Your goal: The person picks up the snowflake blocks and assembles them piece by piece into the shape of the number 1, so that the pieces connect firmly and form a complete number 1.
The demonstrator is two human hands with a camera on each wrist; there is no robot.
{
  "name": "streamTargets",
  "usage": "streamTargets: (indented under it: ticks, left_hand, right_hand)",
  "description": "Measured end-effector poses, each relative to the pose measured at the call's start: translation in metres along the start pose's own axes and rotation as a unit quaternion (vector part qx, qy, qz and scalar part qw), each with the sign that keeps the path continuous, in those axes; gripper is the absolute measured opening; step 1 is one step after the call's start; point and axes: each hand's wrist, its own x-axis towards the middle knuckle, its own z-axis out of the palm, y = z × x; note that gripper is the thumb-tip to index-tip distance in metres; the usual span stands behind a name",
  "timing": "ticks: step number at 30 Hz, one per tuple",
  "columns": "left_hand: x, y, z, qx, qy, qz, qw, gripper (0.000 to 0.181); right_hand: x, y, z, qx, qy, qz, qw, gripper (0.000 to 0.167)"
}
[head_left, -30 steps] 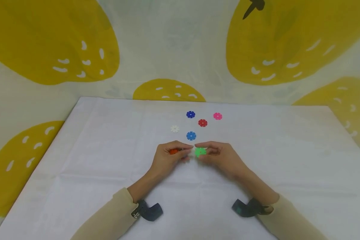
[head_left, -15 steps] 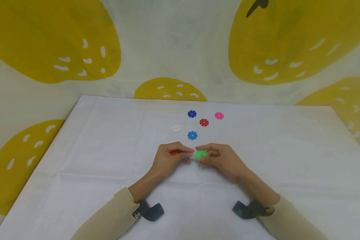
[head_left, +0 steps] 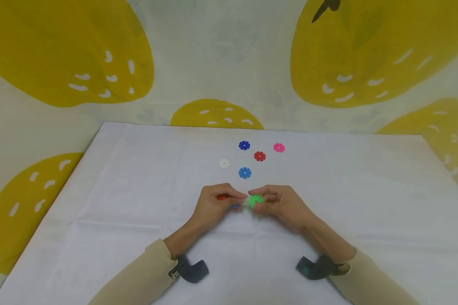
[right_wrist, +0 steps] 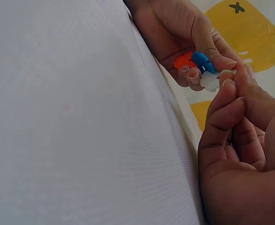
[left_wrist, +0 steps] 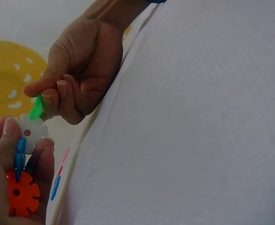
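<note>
My left hand (head_left: pixel 213 206) pinches a short chain of notched plastic discs: an orange disc (left_wrist: pixel 29 194), a blue disc (left_wrist: pixel 20 159) and a white disc (left_wrist: pixel 35 132), slotted into one another. Between thumb and fingers, my right hand (head_left: pixel 287 206) pinches a green notched disc (head_left: pixel 256 200). In the left wrist view the green disc's edge meets the rim of the white one, standing across it; how deep it sits in the slot cannot be told. The right hand's fingers hide the green disc in the right wrist view.
Past the hands, on the white-covered table (head_left: pixel 137 178), lie a light blue disc (head_left: pixel 245 173), a white disc (head_left: pixel 224 163), a red disc (head_left: pixel 259 156), a dark blue disc (head_left: pixel 244 145) and a pink disc (head_left: pixel 279 148). A fruit-patterned cloth (head_left: pixel 221 55) hangs behind.
Both hands have come slightly nearer the person. The green disc has closed up to the white disc on the chain. The loose discs lie as before.
</note>
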Motion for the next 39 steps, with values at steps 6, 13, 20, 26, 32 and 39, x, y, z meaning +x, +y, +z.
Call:
streamTargets:
  ticks: [6,13,20,26,32,39]
  left_hand:
    - [-0.0012,-0.0003,0.0014,-0.007,-0.003,0.01,0.9999,0.012]
    - [-0.001,-0.0009,0.0017,-0.012,-0.002,0.01,0.9999,0.012]
    - [-0.0012,0.0,0.0024,-0.014,0.0,0.003,0.9999,0.012]
    - [-0.0021,-0.0004,0.0023,-0.002,-0.003,0.01,0.9999,0.011]
    - [-0.002,-0.0007,0.003,0.009,-0.006,0.018,0.9998,0.011]
    - [-0.0021,-0.0016,0.0033,0.008,-0.003,0.016,0.9998,0.012]
  right_hand:
    - [0.0001,0.0011,0.0005,0.015,-0.006,0.002,0.9999,0.034]
    - [-0.0001,0.0019,0.0013,0.025,-0.009,-0.003,0.9997,0.035]
    - [0.0006,0.0022,0.0019,0.024,-0.014,-0.009,0.9996,0.035]
    - [0.0006,0.0037,0.0018,0.016,-0.021,-0.011,0.9996,0.035]
    - [0.0005,0.002,0.0022,0.012,-0.026,-0.012,0.9995,0.033]
    - [-0.0002,-0.0008,0.0046,0.003,-0.022,-0.007,0.9997,0.035]
